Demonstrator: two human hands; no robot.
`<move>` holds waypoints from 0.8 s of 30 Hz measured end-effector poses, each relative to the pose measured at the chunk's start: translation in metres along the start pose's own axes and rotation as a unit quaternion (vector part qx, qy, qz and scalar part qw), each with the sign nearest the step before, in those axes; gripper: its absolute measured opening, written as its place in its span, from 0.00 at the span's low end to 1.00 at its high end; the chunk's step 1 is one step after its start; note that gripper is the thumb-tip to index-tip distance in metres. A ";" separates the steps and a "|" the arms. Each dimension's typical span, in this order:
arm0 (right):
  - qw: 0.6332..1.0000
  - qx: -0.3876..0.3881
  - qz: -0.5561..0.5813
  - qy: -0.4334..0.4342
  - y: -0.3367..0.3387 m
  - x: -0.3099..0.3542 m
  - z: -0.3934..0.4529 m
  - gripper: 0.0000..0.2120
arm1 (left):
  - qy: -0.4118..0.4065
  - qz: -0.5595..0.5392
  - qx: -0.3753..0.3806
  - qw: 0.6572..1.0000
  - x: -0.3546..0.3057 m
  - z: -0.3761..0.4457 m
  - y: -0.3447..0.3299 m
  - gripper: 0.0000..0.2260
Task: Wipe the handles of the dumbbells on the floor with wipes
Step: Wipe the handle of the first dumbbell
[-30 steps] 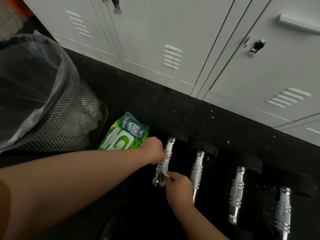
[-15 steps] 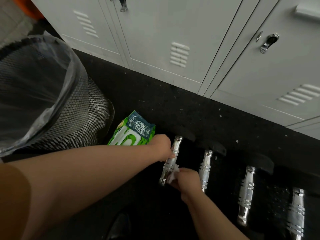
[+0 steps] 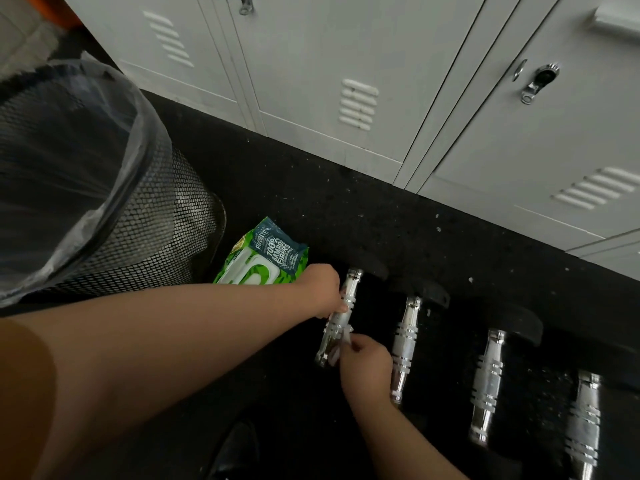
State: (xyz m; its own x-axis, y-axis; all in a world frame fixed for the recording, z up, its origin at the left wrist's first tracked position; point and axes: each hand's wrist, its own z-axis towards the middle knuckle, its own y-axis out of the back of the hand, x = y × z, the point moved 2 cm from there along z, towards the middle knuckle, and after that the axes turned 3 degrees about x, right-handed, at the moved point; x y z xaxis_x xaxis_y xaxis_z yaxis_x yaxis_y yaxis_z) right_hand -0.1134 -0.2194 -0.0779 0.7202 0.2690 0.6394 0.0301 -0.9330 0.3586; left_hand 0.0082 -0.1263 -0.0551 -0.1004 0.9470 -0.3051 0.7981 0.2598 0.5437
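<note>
Since earlier: our right hand [image 3: 365, 363] sits a little lower along the leftmost handle [image 3: 337, 318] than half a second ago; our left hand [image 3: 323, 291] has kept its place near the top of that handle.
Left hand: we curl its fingers round the upper part of the leftmost handle, steadying it.
Right hand: we pinch a white wipe [image 3: 341, 344] against the lower part of the same handle.
Dumbbells: four chrome handles lie side by side on the black floor [image 3: 346, 209], their dark heads toward the lockers [image 3: 381, 64]; the second handle [image 3: 405, 344] lies just beside our right hand, the third [image 3: 488, 382] and fourth [image 3: 585, 424] farther right.
Wipes pack: a green packet [image 3: 263, 254] lies on the floor just left of our left hand.
Bin: a mesh bin [image 3: 152, 230] with a clear liner stands left of the packet.
</note>
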 end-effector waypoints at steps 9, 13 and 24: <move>0.877 0.080 -0.348 0.322 -0.013 0.016 -0.001 0.16 | 0.001 0.028 -0.027 0.999 -0.002 -0.002 0.002 0.14; 0.856 0.147 -0.382 0.314 0.003 0.027 0.010 0.15 | 0.006 0.035 -0.038 0.999 0.001 -0.001 -0.002 0.12; 0.801 0.225 -0.423 0.359 0.005 0.010 0.010 0.18 | 0.004 0.041 -0.039 0.998 -0.002 -0.003 -0.001 0.14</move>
State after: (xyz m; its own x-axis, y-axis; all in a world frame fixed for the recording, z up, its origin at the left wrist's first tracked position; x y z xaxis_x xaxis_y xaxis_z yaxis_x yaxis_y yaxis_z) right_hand -0.0992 -0.2237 -0.0767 -0.2689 0.7681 0.5812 0.6594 -0.2930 0.6923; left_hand 0.0057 -0.1277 -0.0534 -0.0414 0.9673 -0.2504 0.7556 0.1943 0.6256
